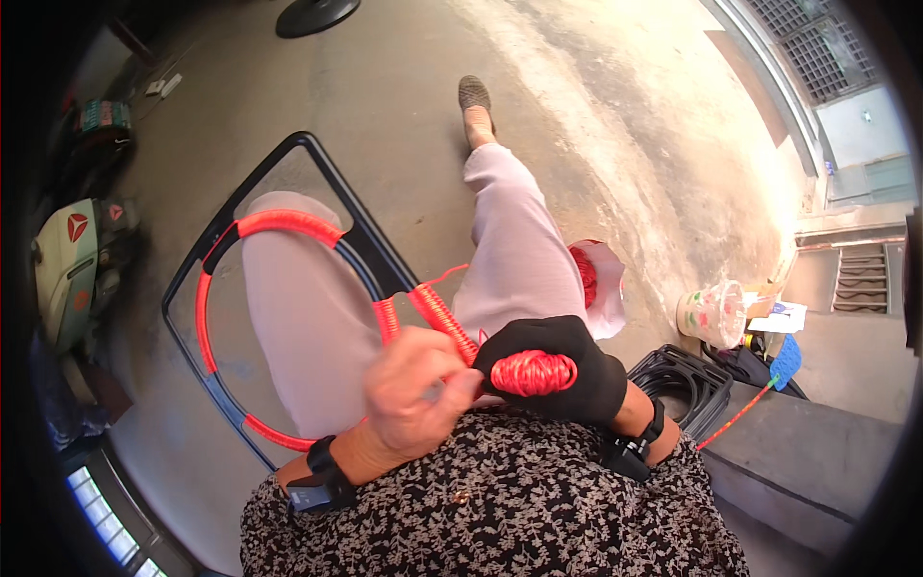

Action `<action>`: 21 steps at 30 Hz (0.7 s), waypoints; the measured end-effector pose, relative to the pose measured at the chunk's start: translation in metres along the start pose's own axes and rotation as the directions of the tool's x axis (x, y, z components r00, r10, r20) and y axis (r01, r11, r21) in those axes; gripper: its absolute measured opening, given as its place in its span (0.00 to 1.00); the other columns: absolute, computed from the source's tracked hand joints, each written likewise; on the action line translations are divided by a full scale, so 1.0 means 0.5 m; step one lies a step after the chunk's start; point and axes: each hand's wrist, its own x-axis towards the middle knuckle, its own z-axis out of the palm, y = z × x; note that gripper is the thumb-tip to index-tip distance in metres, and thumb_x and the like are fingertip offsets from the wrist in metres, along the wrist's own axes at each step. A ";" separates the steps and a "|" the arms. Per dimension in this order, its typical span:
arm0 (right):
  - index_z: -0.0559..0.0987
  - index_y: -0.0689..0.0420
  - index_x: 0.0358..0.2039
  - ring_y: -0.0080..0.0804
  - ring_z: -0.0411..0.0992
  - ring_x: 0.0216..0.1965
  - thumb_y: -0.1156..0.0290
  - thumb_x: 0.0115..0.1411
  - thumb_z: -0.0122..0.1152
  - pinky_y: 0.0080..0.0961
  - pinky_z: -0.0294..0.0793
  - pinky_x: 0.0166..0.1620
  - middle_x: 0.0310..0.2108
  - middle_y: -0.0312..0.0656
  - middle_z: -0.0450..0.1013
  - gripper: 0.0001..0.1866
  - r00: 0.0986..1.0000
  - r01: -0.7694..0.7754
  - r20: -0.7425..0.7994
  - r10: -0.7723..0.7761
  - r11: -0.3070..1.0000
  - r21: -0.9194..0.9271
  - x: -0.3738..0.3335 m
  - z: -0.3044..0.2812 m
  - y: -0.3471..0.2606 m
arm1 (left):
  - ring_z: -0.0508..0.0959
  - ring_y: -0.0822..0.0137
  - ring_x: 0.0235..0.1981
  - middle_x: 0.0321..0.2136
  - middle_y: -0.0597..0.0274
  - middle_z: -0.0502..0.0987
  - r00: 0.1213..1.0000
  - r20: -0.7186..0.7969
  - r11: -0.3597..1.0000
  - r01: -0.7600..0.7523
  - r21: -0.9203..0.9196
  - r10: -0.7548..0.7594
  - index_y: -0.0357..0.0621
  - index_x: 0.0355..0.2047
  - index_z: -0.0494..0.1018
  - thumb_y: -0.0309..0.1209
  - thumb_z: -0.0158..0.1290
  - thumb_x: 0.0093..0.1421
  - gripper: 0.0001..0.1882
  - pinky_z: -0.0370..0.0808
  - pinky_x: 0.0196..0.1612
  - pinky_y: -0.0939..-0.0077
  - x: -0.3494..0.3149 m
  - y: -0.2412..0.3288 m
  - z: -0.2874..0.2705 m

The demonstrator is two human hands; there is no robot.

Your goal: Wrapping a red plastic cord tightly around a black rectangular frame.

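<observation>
A black metal frame with a round inner ring rests over my left thigh. Glossy red-orange cord winds tightly around parts of the ring and around a straight bar. My bare left hand is closed beside the wrapped bar, fingers curled and thumb pressed in; what lies within its grip is hidden. My right hand, in a black glove, is closed around a wound bundle of red cord, right by the left fingertips. A loose cord end sticks out above the wrapped bar.
A white bag with more red cord is beside my right leg. To the right are black frames, a plastic tub and a blue fly swatter on a ledge. A scooter stands left; a round black base lies ahead.
</observation>
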 end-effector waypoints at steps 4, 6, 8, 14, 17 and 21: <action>0.79 0.63 0.33 0.26 0.76 0.33 0.80 0.51 0.67 0.23 0.76 0.39 0.31 0.40 0.78 0.08 0.984 -0.122 -0.115 0.139 0.982 0.144 -0.016 -0.014 0.025 | 0.73 0.70 0.32 0.33 0.62 0.73 0.904 -0.423 0.991 0.106 0.078 -0.063 0.39 0.33 0.70 0.23 0.54 0.58 0.05 0.70 0.35 0.78 0.007 -0.034 -0.026; 0.78 0.65 0.35 0.26 0.76 0.33 0.82 0.52 0.65 0.23 0.76 0.39 0.30 0.40 0.77 0.09 0.960 -0.154 -0.207 0.191 0.971 0.181 -0.030 -0.025 0.059 | 0.73 0.72 0.34 0.35 0.64 0.73 0.796 -0.549 0.967 0.222 -0.125 -0.254 0.38 0.38 0.69 0.24 0.53 0.60 0.07 0.71 0.36 0.78 0.015 -0.052 -0.031; 0.77 0.65 0.36 0.25 0.77 0.31 0.83 0.52 0.64 0.23 0.77 0.38 0.29 0.40 0.77 0.10 0.935 -0.138 -0.303 0.182 0.977 0.161 -0.033 -0.025 0.071 | 0.74 0.73 0.35 0.40 0.61 0.73 0.670 -0.402 0.718 0.288 -0.633 -0.623 0.35 0.43 0.67 0.26 0.52 0.62 0.10 0.75 0.36 0.77 0.022 -0.055 -0.047; 0.77 0.62 0.31 0.20 0.74 0.31 0.79 0.50 0.69 0.20 0.74 0.35 0.29 0.36 0.75 0.09 0.900 -0.216 -0.328 0.287 0.947 0.237 -0.041 -0.054 0.068 | 0.75 0.74 0.27 0.31 0.62 0.75 0.673 0.020 0.419 0.484 -0.769 -0.740 0.38 0.43 0.68 0.28 0.52 0.62 0.10 0.73 0.23 0.82 0.026 -0.062 -0.031; 0.79 0.62 0.31 0.24 0.75 0.33 0.83 0.49 0.66 0.22 0.74 0.40 0.29 0.38 0.77 0.08 0.948 -0.128 -0.300 0.109 0.991 -0.042 -0.016 -0.063 0.035 | 0.73 0.75 0.20 0.27 0.63 0.75 0.702 0.146 0.373 0.529 -0.762 -0.697 0.38 0.42 0.70 0.28 0.52 0.62 0.10 0.69 0.18 0.81 0.018 -0.065 -0.054; 0.79 0.63 0.33 0.25 0.75 0.32 0.83 0.48 0.66 0.22 0.74 0.39 0.31 0.38 0.76 0.10 0.960 -0.148 -0.228 0.162 0.986 0.075 0.011 -0.065 0.018 | 0.70 0.76 0.16 0.23 0.64 0.74 0.664 0.309 0.315 0.645 -0.696 -0.681 0.36 0.40 0.72 0.26 0.54 0.59 0.10 0.68 0.17 0.82 0.023 -0.035 -0.084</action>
